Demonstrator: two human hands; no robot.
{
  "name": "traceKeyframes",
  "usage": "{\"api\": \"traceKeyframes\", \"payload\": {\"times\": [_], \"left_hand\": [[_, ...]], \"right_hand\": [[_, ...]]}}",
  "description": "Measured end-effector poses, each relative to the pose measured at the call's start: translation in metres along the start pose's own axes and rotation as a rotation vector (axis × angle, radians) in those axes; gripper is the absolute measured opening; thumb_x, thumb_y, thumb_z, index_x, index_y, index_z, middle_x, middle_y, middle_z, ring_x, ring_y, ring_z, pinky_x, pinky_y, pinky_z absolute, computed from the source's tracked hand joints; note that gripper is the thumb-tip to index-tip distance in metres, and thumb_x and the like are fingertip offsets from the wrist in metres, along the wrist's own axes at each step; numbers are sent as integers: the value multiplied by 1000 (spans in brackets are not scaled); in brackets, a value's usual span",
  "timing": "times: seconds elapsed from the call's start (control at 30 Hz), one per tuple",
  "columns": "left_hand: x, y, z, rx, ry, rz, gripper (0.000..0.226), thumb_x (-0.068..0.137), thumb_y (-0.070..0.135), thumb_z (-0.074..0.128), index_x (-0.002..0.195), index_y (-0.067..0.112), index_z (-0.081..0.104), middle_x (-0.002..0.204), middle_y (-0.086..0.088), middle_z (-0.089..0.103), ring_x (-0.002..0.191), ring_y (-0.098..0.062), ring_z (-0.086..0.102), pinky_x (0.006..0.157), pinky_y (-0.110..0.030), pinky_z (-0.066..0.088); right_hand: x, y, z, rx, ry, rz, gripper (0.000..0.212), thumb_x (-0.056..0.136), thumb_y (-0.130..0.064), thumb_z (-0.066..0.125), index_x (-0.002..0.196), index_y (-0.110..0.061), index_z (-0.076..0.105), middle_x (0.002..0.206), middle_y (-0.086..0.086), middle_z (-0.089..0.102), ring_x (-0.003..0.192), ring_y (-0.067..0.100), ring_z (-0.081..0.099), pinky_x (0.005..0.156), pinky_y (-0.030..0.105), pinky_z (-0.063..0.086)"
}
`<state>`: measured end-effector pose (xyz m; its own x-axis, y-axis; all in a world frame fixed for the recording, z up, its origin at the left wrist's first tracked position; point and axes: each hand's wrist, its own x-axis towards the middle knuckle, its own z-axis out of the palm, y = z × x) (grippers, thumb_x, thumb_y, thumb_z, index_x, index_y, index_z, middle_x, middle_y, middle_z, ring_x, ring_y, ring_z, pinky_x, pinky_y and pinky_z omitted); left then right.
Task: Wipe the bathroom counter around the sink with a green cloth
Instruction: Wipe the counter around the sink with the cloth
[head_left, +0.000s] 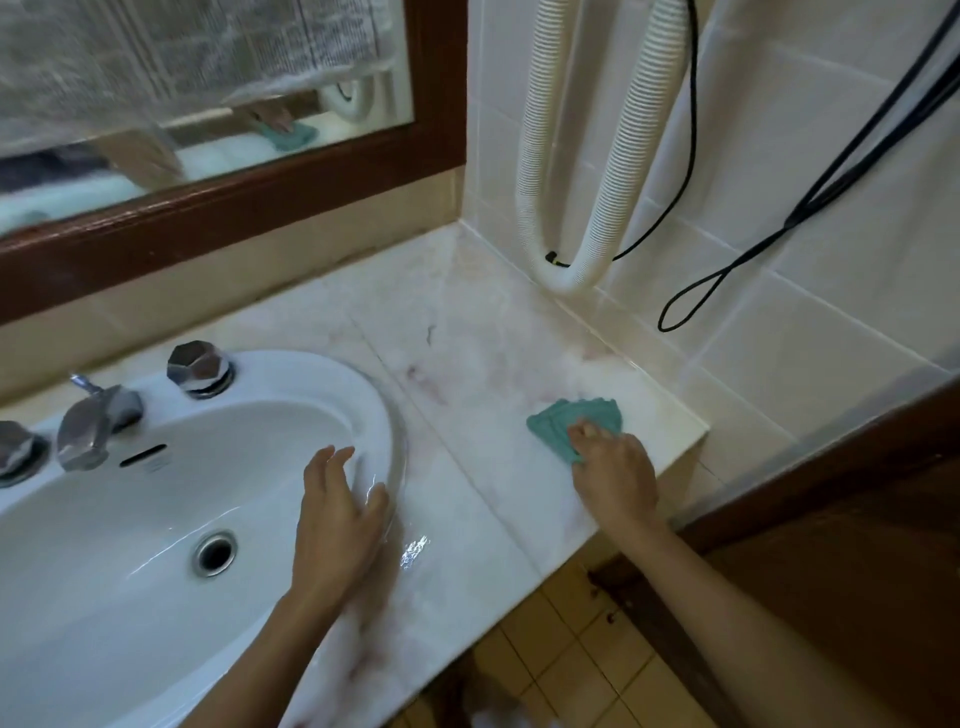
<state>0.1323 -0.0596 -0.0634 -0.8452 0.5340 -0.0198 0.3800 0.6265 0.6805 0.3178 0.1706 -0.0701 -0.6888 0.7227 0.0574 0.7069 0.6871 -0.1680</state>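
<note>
The sink (260, 395) is set in the surface (483, 364) at lower left, taps (200, 370) behind its bowl. The cloth (566, 421) lies on the surface at centre right, near the wall (779, 364).

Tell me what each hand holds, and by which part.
Right hand presses the folded green cloth at its near edge. Left hand holds nothing.

Pale marble counter (467, 364) (faint pink veining), inset white sink (322, 384), green cloth (561, 421) flat near its right edge.
</note>
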Motion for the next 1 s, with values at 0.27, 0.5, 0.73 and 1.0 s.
{"api": "traceKeyframes", "payload": {"times": [0.27,0.5,0.73,1.0], "left_hand": [[-7,-4,4,117,-141,-51,64,94,37,52,149,19,27,154,0,30,134,-22,41,102,-37,36],[-10,-3,3,178,-131,-59,68,91,37,52,151,27,21,152,6,32,132,-19,42,95,-36,39],[-8,7,11,329,-91,-44,62,93,50,40,147,24,22,140,4,37,119,-21,48,79,-36,43],[2,6,8,429,-167,-80,57,94,58,26,141,26,28,126,-2,47,108,-28,56,77,-37,40]], "right_hand": [[-17,-45,-4,28,-258,-107,59,98,-47,33,144,-12,37,152,13,33,133,40,36,104,49,36],[0,-44,-6,27,-214,-144,75,88,-67,5,153,-30,6,161,-4,-12,146,19,-17,117,43,-3],[27,-84,45,-7,-211,93,63,97,-57,14,153,-32,-2,162,5,-7,147,31,-10,116,52,2],[-7,-123,55,25,-160,-310,54,96,-48,26,147,-33,31,160,13,16,145,40,13,113,59,17]]}}
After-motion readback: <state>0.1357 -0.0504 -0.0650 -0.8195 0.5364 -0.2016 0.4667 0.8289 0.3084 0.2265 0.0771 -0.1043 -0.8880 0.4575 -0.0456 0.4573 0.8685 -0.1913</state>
